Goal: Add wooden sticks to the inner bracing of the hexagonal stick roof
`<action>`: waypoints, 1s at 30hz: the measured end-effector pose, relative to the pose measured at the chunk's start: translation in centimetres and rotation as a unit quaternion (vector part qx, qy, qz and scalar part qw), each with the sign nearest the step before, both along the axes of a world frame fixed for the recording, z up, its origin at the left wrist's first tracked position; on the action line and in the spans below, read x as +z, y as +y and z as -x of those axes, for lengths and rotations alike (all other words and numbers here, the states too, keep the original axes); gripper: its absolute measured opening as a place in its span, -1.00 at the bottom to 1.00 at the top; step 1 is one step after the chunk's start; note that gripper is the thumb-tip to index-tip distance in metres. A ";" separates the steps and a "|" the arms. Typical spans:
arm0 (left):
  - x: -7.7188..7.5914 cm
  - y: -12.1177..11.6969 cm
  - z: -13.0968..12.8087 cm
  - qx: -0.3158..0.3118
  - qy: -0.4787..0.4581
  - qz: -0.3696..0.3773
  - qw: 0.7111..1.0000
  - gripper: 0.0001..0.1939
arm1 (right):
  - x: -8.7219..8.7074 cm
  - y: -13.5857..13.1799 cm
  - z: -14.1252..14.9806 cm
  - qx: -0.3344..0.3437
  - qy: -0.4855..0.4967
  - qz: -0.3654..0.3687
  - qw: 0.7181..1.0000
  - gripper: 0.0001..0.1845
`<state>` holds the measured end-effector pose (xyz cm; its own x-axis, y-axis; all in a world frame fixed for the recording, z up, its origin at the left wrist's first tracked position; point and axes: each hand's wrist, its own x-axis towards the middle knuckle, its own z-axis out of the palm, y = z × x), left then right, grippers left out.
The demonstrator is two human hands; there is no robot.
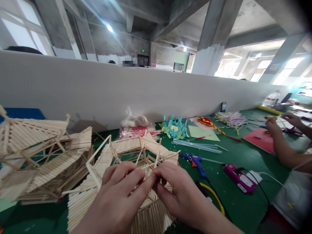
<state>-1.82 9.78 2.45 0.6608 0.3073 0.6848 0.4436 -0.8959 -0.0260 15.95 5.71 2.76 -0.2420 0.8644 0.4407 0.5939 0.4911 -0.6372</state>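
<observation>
A pale wooden-stick model (80,201) is right in front of me, with slatted panels set around an open middle and thin posts rising from it. Over its centre, my left hand (124,191) has bent fingers, thumb and forefinger reaching to the other hand's fingertips. My right hand (175,191) is closed in a pinch there, touching the left fingertips. Whatever lies between the fingers is hidden. A thin stick (168,157) slants up just beyond the hands. To the left stands another wooden-stick structure (36,133) with a slatted roof.
On the green table (234,208) to the right lie a blue glue gun (198,164), clear glue sticks (197,145) and a purple power strip (240,178) with cables. A blue paper ornament (174,126) sits near the white partition (156,89). Another person's hands (273,125) work at far right.
</observation>
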 end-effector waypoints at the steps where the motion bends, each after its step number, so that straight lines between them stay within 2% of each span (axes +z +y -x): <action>1: 0.0 0.0 0.0 -0.001 -0.002 -0.003 1.000 -0.70 | 0.0 0.0 0.0 0.000 0.000 0.001 1.000 -0.88; 12: 0.1 -0.2 0.0 -0.006 0.009 0.016 1.000 -0.68 | -0.1 0.2 0.0 -0.005 -0.001 0.007 1.000 -0.90; 20: 0.4 0.1 0.8 0.023 0.061 -0.036 0.997 -0.64 | -0.2 0.0 -0.1 -0.001 0.007 0.001 1.000 -0.88; 25: 0.4 0.0 0.6 0.034 0.041 -0.005 0.999 -0.71 | -0.2 0.1 -0.2 -0.005 0.012 -0.001 1.000 -0.89; 30: 0.4 -0.3 0.9 0.068 0.032 -0.042 0.996 -0.71 | 0.0 -0.1 -0.1 0.000 0.016 0.000 1.000 -0.92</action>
